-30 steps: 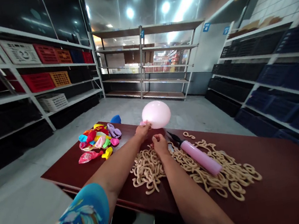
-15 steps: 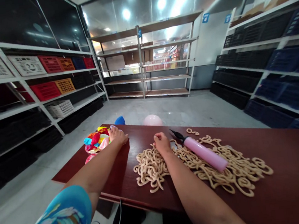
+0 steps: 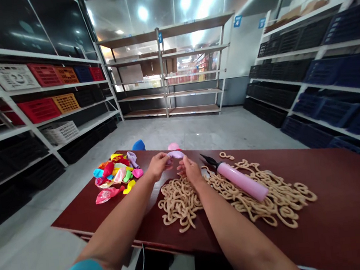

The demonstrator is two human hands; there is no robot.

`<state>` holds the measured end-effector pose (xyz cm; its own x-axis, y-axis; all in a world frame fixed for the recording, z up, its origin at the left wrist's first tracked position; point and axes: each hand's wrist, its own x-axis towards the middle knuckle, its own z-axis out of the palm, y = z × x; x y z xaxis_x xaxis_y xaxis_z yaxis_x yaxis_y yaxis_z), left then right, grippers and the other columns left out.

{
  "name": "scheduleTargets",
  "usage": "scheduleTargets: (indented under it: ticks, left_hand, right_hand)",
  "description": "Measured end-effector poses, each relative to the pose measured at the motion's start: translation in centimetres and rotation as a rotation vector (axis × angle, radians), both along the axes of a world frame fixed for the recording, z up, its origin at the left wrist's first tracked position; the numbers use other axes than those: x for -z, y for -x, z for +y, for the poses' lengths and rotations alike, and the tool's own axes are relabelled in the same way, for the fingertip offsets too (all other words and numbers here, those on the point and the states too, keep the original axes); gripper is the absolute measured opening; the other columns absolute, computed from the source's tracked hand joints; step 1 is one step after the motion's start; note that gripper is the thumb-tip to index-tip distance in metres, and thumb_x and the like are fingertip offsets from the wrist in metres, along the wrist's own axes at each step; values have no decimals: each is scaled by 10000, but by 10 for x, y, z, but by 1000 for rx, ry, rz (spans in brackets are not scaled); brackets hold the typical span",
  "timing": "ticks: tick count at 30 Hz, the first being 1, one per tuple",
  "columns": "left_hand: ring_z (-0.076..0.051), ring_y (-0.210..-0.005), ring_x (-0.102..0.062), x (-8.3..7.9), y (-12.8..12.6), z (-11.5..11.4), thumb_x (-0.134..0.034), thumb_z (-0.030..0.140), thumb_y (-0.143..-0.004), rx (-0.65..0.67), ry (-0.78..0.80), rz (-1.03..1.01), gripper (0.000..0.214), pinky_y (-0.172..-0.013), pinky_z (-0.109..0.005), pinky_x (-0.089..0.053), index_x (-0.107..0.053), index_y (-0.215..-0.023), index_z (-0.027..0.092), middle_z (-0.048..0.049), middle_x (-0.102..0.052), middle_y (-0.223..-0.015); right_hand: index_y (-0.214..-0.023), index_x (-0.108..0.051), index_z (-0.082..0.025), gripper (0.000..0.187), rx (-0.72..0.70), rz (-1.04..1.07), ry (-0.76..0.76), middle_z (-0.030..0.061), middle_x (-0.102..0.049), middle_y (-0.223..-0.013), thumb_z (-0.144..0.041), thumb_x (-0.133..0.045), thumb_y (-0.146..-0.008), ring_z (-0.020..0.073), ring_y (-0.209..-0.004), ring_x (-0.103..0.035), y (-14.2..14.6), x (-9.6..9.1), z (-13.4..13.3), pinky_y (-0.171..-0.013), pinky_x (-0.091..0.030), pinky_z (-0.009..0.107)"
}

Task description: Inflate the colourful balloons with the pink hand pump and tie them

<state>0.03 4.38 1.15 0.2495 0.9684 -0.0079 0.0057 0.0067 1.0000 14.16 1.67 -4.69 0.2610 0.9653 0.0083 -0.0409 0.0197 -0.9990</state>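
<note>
Since it looks limp and thin, the purple balloon [image 3: 176, 154] should handle as light, soft, stretchy and easily torn, best taken by its ends. It lies between the left hand [image 3: 160, 166] and the right hand [image 3: 191, 172], each pinching one end, near the far edge of the table [image 3: 337, 185]. Half a second ago the left hand was at the balloon pile [image 3: 119, 175], and the pink balloon [image 3: 173, 146] beyond the table showed larger.
</note>
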Motion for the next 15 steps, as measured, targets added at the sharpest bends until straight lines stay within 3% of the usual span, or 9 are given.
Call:
scheduleTargets:
  ticks: [3,8,12,15]
  left_hand:
    - [-108,-651,-559,14,-11,-13,-654,340,-651,112,-65,-121,279,-661,-271,-469,-499,-785,151,4,-579,-703]
    - [-80,-594,-498,34,0,-12,-660,374,-658,144,-148,11,314,-600,-211,-403,-544,-843,147,21,-565,-694]
    - [-106,-644,-517,33,16,-7,-640,446,-678,240,-150,136,378,-630,-229,-392,-588,-888,136,-12,-604,-744]
    - [-162,-722,-548,26,21,-7,-454,550,-783,334,-152,224,486,-698,-286,-403,-642,-847,107,-78,-642,-803]
  right_hand:
    - [-832,-641,-166,560,-48,67,-9,46,-648,-629,-660,-391,-747,147,-469,-563,0,-4,-4,-408,-408,250]
    - [-861,-638,-166,378,108,128,-107,-11,-608,-607,-468,-637,-633,127,-516,-547,1,-11,-7,-433,-397,216]
    - [-805,-604,-161,304,119,98,-202,-28,-569,-575,-425,-621,-655,102,-488,-515,1,-23,-12,-417,-378,194]
    - [-812,-592,-163,294,89,-1,-245,-34,-562,-566,-427,-599,-684,94,-467,-503,2,-30,-18,-413,-374,189]
